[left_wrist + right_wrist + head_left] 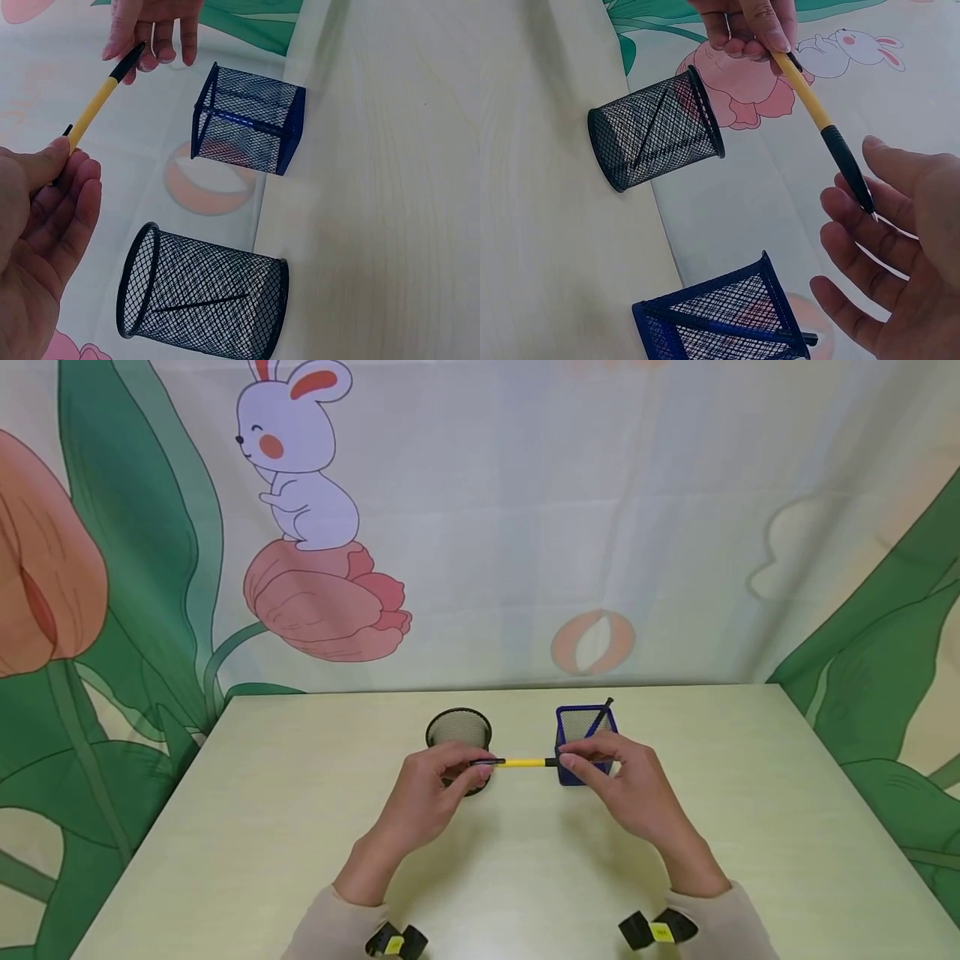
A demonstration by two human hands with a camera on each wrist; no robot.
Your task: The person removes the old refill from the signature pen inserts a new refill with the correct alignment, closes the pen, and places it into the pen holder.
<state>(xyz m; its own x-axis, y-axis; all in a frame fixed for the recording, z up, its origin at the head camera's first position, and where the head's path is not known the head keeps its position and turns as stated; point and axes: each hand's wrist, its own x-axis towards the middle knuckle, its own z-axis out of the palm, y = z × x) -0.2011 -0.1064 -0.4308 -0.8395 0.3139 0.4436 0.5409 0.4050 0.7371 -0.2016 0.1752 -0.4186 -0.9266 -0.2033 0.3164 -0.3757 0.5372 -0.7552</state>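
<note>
A yellow and black pen (523, 763) lies level between the two hands, above the table. The left hand (429, 789) pinches its clip end between thumb and fingers. At the black tip end is the right hand (628, 781); in the right wrist view its fingers (877, 244) spread behind the metal point and the thumb stands apart from the barrel. Whether a fingertip touches the pen I cannot tell. Behind the left hand stands a round black mesh pen holder (459, 727). Behind the right, a square blue mesh pen holder (573, 777) contains a dark pen (600, 717).
Both holders stand upright near the far edge of the pale table (300, 827). A printed curtain (487, 527) with a rabbit and tulips hangs right behind that edge. Through the black mesh a thin dark diagonal line (202, 303) shows; what it is I cannot tell.
</note>
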